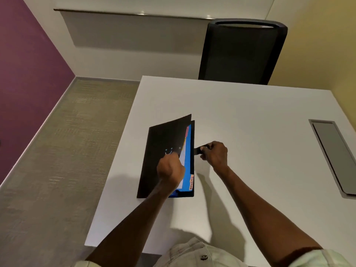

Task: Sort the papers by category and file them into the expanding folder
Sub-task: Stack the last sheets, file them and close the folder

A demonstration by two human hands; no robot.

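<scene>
Black expanding folder (163,157) lies flat on white table (250,116), near its left edge, front cover slightly raised, blue dividers (187,151) and white paper edge showing along the right side. Left hand (170,169), fingers curled, rests on the cover and grips its right edge. Right hand (214,155) pinches the folder's black closure strap (198,150), pulled out right. Black mesh chair (240,53) behind the table.
</scene>
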